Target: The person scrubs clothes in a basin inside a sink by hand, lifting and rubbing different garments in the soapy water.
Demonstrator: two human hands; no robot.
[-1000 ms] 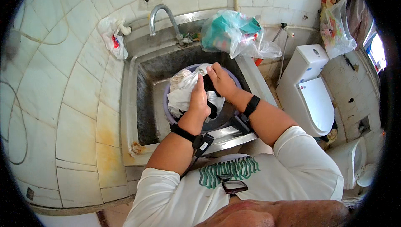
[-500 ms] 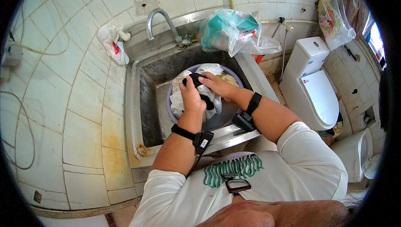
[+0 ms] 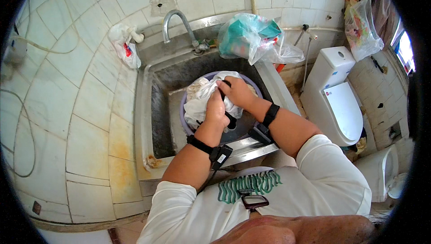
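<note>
My left hand (image 3: 216, 109) and my right hand (image 3: 241, 94) are close together over a lilac basin (image 3: 182, 117). Between them they grip a dark piece of cloth (image 3: 226, 85), mostly covered by my fingers; its exact kind cannot be made out. Black fabric with a pale tip (image 3: 230, 122) shows below my left hand. White laundry (image 3: 199, 101) lies crumpled in the basin under and beside my hands, with some cream fabric next to it. Water seems to fill the front part of the basin. The basin stands inside a metal sink (image 3: 158, 132).
A curved faucet (image 3: 178, 15) rises at the sink's back. Clear plastic bags with green contents (image 3: 251, 37) rest on the back right corner. A small white bag (image 3: 124, 48) hangs on the left wall. To the right stands a white toilet (image 3: 343, 109).
The black cloth was bunched and more visible; now it is mostly hidden in my fingers. My hands have drawn closer together, and my right hand is more curled. The view has shifted slightly.
</note>
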